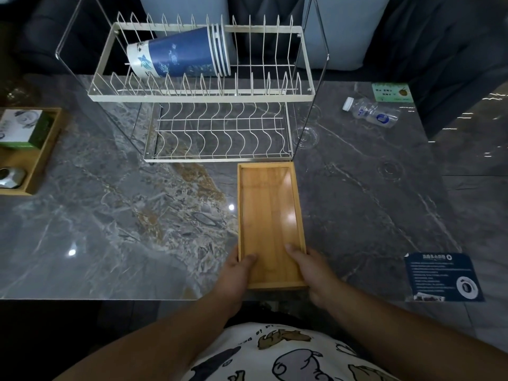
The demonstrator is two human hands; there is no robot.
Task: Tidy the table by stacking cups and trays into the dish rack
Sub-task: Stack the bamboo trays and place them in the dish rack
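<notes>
An empty bamboo tray (269,213) lies lengthwise on the marble table, its far end just before the white two-tier dish rack (202,96). My left hand (238,273) grips the tray's near left corner, thumb inside. My right hand (312,268) grips the near right corner the same way. A stack of blue-and-white paper cups (181,52) lies on its side in the rack's upper tier. The lower tier (220,133) holds nothing.
A second bamboo tray (41,160) at the left edge holds a green-and-white box (23,127) and a metal object (11,177). A plastic bottle (371,112) lies at the back right beside a green card (391,92). A dark blue leaflet (442,276) sits near right.
</notes>
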